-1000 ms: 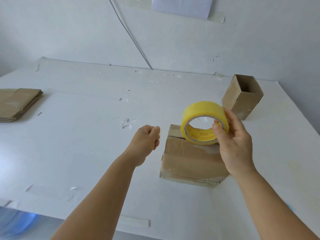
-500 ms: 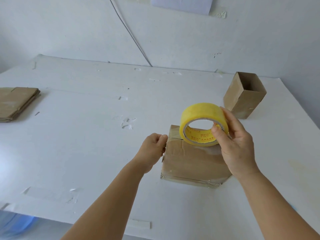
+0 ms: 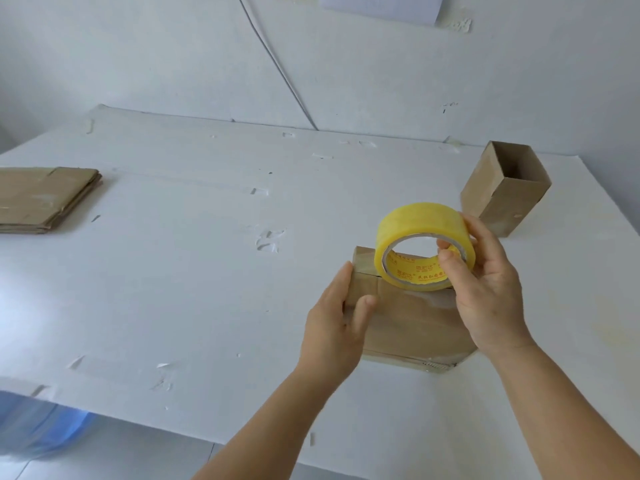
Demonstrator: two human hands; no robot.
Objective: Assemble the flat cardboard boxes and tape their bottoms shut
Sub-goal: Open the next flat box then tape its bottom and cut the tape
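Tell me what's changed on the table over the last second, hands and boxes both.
The left hand moved right from a loose fist in the air to the box and now grips its left edge, thumb on the near face. The right hand still holds the yellow tape roll over the box. The open box at the far right and the flat stack at the left have not moved.

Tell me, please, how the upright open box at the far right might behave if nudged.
The open box stands tall on a small base, so it would probably tip easily. It looks empty and thin-walled, so likely light and inclined to slide on the smooth white table.
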